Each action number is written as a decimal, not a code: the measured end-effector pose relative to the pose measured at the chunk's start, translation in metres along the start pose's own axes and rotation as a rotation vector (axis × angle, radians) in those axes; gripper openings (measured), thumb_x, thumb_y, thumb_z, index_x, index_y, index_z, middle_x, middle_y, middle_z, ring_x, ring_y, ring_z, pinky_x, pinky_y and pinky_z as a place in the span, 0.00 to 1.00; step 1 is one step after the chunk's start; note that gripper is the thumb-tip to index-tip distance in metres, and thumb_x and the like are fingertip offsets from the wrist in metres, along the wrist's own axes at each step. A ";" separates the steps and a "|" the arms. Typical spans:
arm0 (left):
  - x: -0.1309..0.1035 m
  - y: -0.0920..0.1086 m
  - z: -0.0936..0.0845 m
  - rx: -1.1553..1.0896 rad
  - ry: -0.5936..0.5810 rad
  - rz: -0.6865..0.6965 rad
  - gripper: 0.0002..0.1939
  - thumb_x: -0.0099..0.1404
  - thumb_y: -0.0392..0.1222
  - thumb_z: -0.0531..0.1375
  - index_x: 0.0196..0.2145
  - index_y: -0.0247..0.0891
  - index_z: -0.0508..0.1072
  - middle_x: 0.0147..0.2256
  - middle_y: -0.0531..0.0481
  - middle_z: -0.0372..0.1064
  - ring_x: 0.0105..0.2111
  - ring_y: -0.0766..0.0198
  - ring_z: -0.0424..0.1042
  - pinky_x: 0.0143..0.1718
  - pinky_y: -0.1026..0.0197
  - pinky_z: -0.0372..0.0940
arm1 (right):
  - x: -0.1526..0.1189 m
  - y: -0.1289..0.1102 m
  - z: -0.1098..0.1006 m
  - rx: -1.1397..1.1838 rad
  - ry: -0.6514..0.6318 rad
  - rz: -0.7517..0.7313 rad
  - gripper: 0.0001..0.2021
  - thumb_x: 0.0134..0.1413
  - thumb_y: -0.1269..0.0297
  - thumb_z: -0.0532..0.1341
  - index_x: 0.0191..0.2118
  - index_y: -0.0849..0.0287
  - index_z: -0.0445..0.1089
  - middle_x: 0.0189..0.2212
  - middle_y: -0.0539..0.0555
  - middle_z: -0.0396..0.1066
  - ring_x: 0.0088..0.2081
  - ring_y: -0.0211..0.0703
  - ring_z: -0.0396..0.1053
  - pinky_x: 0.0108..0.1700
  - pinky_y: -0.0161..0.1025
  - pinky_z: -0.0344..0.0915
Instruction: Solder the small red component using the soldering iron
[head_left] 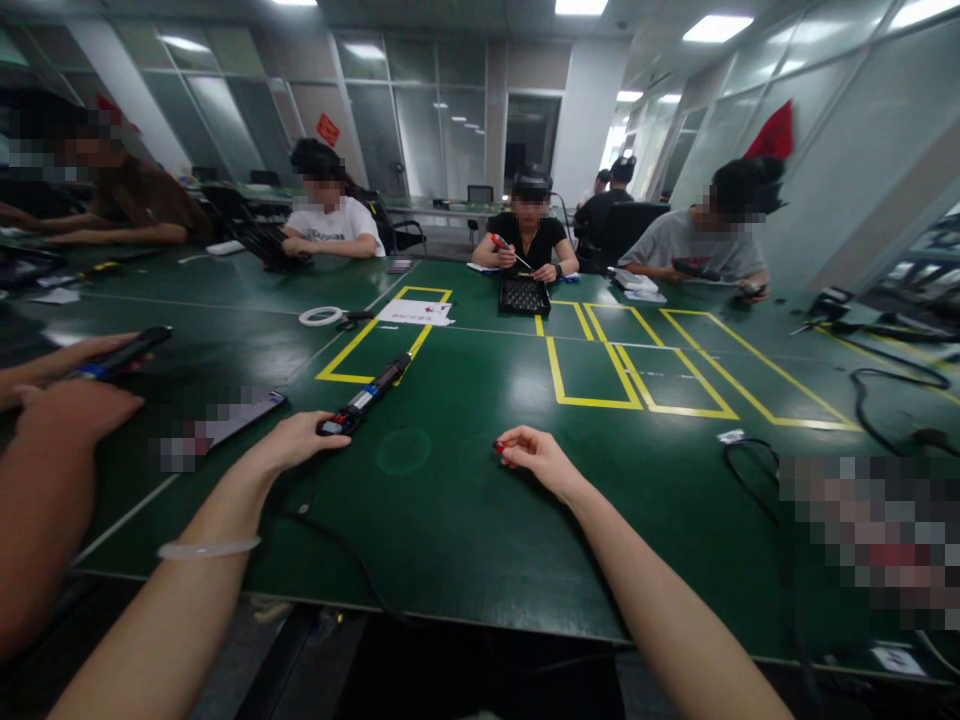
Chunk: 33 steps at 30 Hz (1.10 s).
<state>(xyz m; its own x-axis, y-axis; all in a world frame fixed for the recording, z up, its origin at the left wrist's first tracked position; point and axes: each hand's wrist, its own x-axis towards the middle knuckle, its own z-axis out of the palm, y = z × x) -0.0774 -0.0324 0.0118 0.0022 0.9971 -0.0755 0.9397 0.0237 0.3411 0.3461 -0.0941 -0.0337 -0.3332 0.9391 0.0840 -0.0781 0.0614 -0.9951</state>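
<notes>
My left hand [311,440] is closed around the near end of a long black tool-like device [370,393] with a silver-and-blue middle section. The device slants away from me over the green table, and some red shows at the end by my fingers. My right hand [536,458] pinches a small red part [499,447] with a dark tip, held low over the table to the right of the device. Its exact kind is too small to tell. A wide gap of tabletop lies between my hands.
Yellow tape rectangles [598,404] mark the green table [450,540]. A white sheet [415,312] and a white ring [321,316] lie ahead. A co-worker's hand [82,400] with a similar device [124,352] is close on my left. Black cables [750,485] lie right; several people sit opposite.
</notes>
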 end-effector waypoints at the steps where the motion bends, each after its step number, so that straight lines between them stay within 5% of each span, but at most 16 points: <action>1: -0.001 0.006 0.000 0.017 -0.030 -0.007 0.35 0.49 0.61 0.63 0.49 0.35 0.73 0.45 0.40 0.75 0.42 0.47 0.74 0.41 0.54 0.67 | 0.000 0.000 0.000 -0.007 0.009 0.002 0.14 0.46 0.59 0.68 0.38 0.61 0.71 0.29 0.51 0.72 0.30 0.36 0.69 0.32 0.34 0.65; 12: -0.017 0.094 0.031 0.149 -0.043 0.092 0.27 0.57 0.58 0.58 0.48 0.38 0.72 0.45 0.39 0.71 0.43 0.48 0.72 0.40 0.57 0.64 | 0.003 0.000 0.006 0.018 0.044 -0.013 0.17 0.44 0.57 0.69 0.36 0.59 0.66 0.28 0.49 0.69 0.26 0.35 0.66 0.30 0.34 0.64; 22: -0.052 0.194 0.072 0.107 -0.014 0.344 0.20 0.59 0.52 0.59 0.46 0.40 0.70 0.42 0.42 0.67 0.43 0.52 0.70 0.39 0.58 0.63 | -0.003 -0.003 0.012 -0.564 0.098 -0.288 0.04 0.55 0.64 0.61 0.34 0.57 0.66 0.28 0.48 0.62 0.27 0.37 0.60 0.31 0.35 0.58; 33: -0.066 0.223 0.077 0.179 -0.041 0.432 0.23 0.61 0.48 0.59 0.52 0.37 0.66 0.44 0.38 0.66 0.43 0.50 0.69 0.40 0.55 0.62 | -0.005 -0.005 0.012 -0.878 0.109 -0.311 0.01 0.56 0.68 0.61 0.35 0.56 0.69 0.41 0.54 0.66 0.40 0.44 0.66 0.39 0.38 0.62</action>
<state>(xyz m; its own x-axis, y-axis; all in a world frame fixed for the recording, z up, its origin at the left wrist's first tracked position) 0.1586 -0.0981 0.0212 0.4161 0.9093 -0.0005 0.8940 -0.4090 0.1830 0.3366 -0.1032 -0.0286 -0.3229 0.8615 0.3918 0.6031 0.5064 -0.6163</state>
